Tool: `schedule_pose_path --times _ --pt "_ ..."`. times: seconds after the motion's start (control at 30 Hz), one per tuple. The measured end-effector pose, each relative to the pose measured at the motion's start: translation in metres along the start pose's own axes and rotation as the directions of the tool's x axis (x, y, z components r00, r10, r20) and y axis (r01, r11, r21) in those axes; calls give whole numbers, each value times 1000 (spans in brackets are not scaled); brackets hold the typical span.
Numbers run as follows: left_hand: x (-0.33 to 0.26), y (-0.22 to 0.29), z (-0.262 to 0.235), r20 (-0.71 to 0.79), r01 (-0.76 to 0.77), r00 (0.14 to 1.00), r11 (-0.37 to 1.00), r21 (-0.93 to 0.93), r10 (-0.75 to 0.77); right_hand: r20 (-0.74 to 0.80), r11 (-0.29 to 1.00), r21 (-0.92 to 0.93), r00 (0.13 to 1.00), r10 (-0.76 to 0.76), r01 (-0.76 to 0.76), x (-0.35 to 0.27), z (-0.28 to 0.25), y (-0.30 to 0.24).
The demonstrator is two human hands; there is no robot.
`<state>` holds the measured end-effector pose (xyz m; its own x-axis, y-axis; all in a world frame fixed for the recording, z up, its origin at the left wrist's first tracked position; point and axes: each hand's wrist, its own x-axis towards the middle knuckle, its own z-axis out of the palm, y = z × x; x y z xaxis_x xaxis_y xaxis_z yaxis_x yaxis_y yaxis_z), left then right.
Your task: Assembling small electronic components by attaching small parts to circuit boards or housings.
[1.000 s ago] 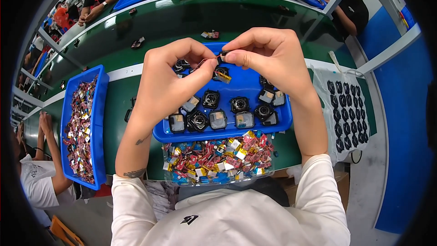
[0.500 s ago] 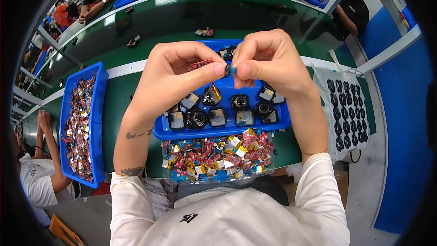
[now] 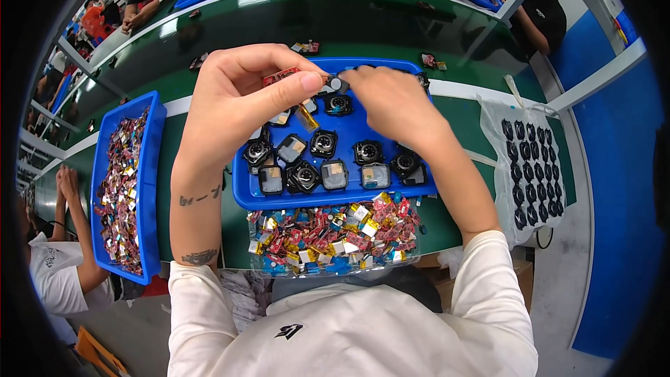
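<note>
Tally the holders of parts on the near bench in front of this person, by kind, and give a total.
Blue trays: 2, the middle blue tray and the left blue tray
Clear tray of colourful parts: 1
White sheet of black round parts: 1
Total: 4
The left hand pinches a small red part above the middle blue tray.

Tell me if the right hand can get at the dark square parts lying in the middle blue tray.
Probably yes. The right hand hovers just over the blue tray, and the dark square parts lie uncovered below it. Its fingertips are busy, though, pinching a small dark piece together with the left hand.
</note>
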<state>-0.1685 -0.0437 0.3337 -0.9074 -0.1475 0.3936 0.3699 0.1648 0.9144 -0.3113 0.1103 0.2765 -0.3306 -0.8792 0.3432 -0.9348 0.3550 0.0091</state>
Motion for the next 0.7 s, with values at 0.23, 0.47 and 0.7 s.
schedule_pose_path --times 0.23,0.47,0.7 --pt "1 1 6 0 37 999 999 -10 -37 169 903 307 916 -363 301 -4 15 -14" --pt "1 1 0 44 8 999 1000 12 -9 327 944 281 907 -264 173 2 6 -11" --pt "0 0 6 -157 -13 987 997 73 25 152 360 920 988 40 -156 15 -5 -4"
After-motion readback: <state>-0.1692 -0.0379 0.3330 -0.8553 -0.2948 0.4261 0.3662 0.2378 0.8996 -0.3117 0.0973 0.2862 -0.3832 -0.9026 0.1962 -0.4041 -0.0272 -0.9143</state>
